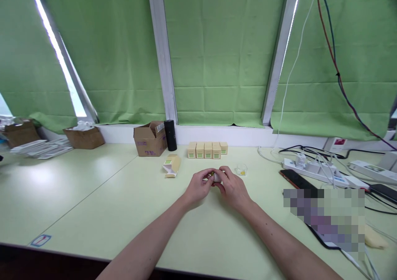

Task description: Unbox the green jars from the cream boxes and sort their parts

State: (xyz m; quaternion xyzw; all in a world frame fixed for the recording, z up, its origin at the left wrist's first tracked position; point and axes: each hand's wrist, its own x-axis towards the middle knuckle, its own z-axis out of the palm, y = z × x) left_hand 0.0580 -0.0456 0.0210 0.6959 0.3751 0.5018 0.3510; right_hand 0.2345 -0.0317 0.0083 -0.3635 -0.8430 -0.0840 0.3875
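Note:
My left hand (pixel 198 185) and my right hand (pixel 233 187) meet above the middle of the table, fingers closed round a small whitish object (pixel 216 178). A dark and yellowish bit shows at its top by my left fingertips; its kind is hard to make out behind the fingers. Just right of my right hand stands a small clear cup (pixel 241 170) with something yellow in it. To the left, apart from my left hand, lies an opened small carton (pixel 172 166) with its flaps out. Several small closed cartons (pixel 204 151) stand in a row beyond my hands.
Behind the opened carton are a brown cardboard box (pixel 150 141) and a black cylinder (pixel 170 135). At right lie a power strip (pixel 316 171), tangled cables and a dark phone (pixel 298 181). White flat stacks (pixel 43 148) and another cardboard box (pixel 84 137) sit far left.

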